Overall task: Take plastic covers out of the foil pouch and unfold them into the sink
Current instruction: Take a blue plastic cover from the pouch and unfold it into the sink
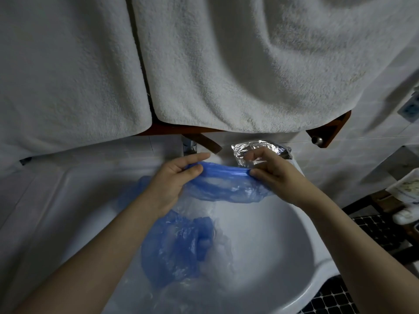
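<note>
Cover (226, 184), blue, hung stretched between both hands over the sink (283, 257). Left hand (172, 177) pinched its left edge; right hand (272, 171) pinched the right. Pouch (260, 149) lay behind the right hand. More covers (172, 250) lay in the basin.

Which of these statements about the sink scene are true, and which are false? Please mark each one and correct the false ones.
1. Both hands hold one blue plastic cover stretched between them. True: the left hand and the right hand each pinch its top edge.
2. The foil pouch lies at the bottom of the sink. False: it sits on the back ledge, behind the right hand.
3. Another blue cover already lies in the basin. True.
4. The towels above the sink are dark red. False: they are white.
</note>
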`<state>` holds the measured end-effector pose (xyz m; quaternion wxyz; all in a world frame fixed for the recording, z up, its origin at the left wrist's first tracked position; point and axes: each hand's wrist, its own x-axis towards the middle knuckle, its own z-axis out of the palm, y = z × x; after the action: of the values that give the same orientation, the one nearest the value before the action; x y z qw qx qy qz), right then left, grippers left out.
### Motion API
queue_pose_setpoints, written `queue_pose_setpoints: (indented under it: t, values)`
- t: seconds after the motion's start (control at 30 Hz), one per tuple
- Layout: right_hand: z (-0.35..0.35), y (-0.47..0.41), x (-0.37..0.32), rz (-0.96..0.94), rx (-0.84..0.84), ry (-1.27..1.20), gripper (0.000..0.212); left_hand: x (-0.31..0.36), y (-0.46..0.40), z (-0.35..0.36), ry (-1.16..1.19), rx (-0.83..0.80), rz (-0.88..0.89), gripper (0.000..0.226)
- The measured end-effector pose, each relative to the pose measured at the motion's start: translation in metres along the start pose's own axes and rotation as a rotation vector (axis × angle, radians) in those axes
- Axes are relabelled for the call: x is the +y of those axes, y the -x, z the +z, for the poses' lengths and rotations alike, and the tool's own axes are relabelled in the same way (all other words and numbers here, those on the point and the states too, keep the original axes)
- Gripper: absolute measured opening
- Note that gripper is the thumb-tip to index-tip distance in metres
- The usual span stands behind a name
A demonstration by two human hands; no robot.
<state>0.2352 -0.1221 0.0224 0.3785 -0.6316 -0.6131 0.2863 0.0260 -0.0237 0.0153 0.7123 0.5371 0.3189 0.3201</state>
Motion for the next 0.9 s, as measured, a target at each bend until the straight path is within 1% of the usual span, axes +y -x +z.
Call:
queue_pose_setpoints:
  t: [0.07, 0.1, 0.17, 0.2, 0.23, 0.27, 0.33, 0.4, 0.5, 0.6, 0.67, 0.7, 0.77, 0.83, 0.9]
  values:
    - [0.009, 0.001, 0.007, 0.100, -0.019, -0.086, 0.019, -0.002, 0.000, 0.000, -0.041, -0.010, -0.005, 0.028]
    - [0.014, 0.000, 0.011, 0.139, -0.041, -0.071, 0.017, -0.002, 0.001, 0.000, -0.069, -0.025, -0.006, 0.028]
    - [0.017, -0.004, 0.015, 0.212, -0.059, 0.086, 0.010, -0.003, 0.003, -0.003, -0.157, -0.040, 0.008, 0.027]
    - [0.016, -0.007, 0.013, 0.241, -0.021, 0.220, 0.010, -0.003, 0.004, -0.004, -0.211, -0.030, 0.025, 0.025]
    - [0.016, -0.011, 0.012, 0.266, 0.058, 0.336, 0.014, -0.003, 0.004, -0.006, -0.253, -0.010, 0.046, 0.023]
    - [0.018, -0.015, 0.007, 0.282, 0.157, 0.397, 0.019, -0.001, 0.004, -0.008, -0.281, 0.015, 0.062, 0.021]
    - [0.028, -0.021, -0.006, 0.236, 0.312, 0.384, 0.025, 0.003, 0.004, -0.010, -0.307, 0.061, 0.091, 0.017]
    - [0.044, -0.022, -0.019, 0.146, 0.321, 0.297, 0.024, 0.007, 0.006, -0.013, -0.305, 0.087, 0.115, 0.016]
    - [0.064, -0.022, -0.023, 0.077, 0.284, 0.202, 0.013, 0.012, 0.009, -0.021, -0.307, 0.083, 0.136, 0.021]
    - [0.081, -0.021, -0.024, 0.026, 0.388, 0.168, 0.013, 0.012, 0.013, -0.034, -0.305, 0.064, 0.121, 0.029]
    - [0.087, -0.022, -0.029, 0.008, 0.419, 0.154, 0.010, 0.011, 0.017, -0.042, -0.296, 0.056, 0.119, 0.033]
    - [0.088, -0.023, -0.033, -0.006, 0.405, 0.144, 0.007, 0.010, 0.019, -0.045, -0.294, 0.054, 0.120, 0.035]
    - [0.088, -0.024, -0.037, -0.056, 0.317, 0.188, 0.006, 0.009, 0.021, -0.051, -0.299, 0.049, 0.115, 0.038]
    - [0.086, -0.023, -0.039, -0.118, 0.211, 0.348, 0.015, 0.008, 0.022, -0.058, -0.312, 0.043, 0.109, 0.039]
    - [0.086, -0.023, -0.042, -0.138, 0.136, 0.472, 0.027, 0.009, 0.021, -0.061, -0.357, 0.046, 0.120, 0.038]
